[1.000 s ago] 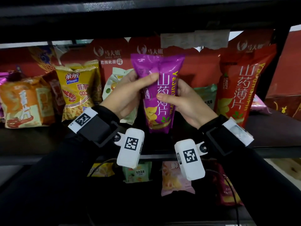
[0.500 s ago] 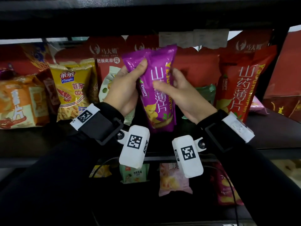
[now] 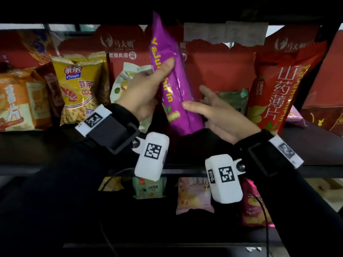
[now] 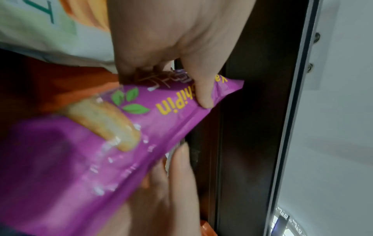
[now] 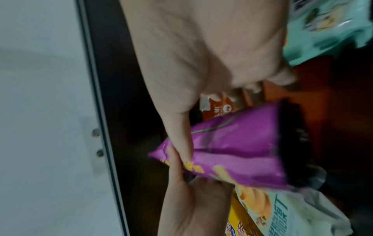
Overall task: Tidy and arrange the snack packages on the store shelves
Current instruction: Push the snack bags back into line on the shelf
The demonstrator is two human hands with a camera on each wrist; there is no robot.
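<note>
A left hand (image 3: 143,89) pinches the purple snack bag (image 3: 174,86) aloft before the shelf (image 3: 37,145) – right hand (image 3: 220,115) open beneath – and it could slip, toppling the red bag (image 3: 274,86).

I am standing at a shop shelf. A dark metal shelving unit (image 3: 315,154) holds rows of packaged snacks facing outward: a yellow crinkled shrimp-stick bag (image 3: 81,86), a tall red foil chip bag (image 3: 274,89), an orange bag (image 3: 20,102). Red printed cardboard display boxes (image 3: 118,47) line the back, and more small packets (image 3: 193,195) sit on the tier below.
</note>
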